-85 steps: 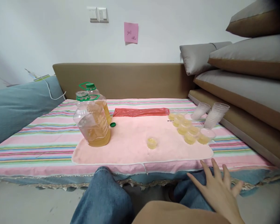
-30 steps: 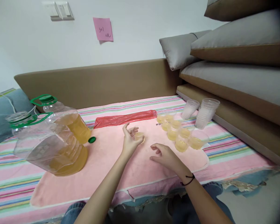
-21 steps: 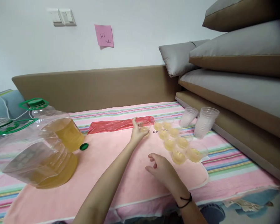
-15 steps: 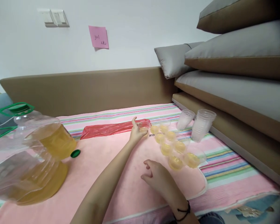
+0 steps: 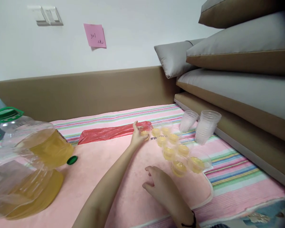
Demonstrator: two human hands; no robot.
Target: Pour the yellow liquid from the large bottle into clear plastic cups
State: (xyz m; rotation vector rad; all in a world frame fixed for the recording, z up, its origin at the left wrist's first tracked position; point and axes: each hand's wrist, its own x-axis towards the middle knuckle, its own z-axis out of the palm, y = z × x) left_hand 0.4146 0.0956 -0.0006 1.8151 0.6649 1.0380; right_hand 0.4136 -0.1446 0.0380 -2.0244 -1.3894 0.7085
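Observation:
My left hand [image 5: 138, 136] reaches out over the far edge of the pink mat [image 5: 95, 171], its fingers around a clear plastic cup [image 5: 145, 129] with some yellow liquid in the bottom. Right of that cup stand several similar cups [image 5: 168, 152] in two rough rows, each holding a little yellow liquid. My right hand [image 5: 160, 185] hovers over the mat nearer to me, fingers curved and apart, with nothing in it. The nearest filled cup [image 5: 179, 168] is just to its right.
Two large clear jugs of yellow liquid [image 5: 53, 147] [image 5: 35, 193] stand at left, beside a green cap [image 5: 72, 160]. A red plastic bag [image 5: 104, 133] lies behind the mat. Two stacks of empty cups [image 5: 206, 126] [image 5: 188, 121] stand at right, by piled grey cushions [image 5: 242, 85].
The view has shifted slightly, so the jugs sit further left in the picture. My left hand keeps hold of the cup, and my right hand stays free over the mat.

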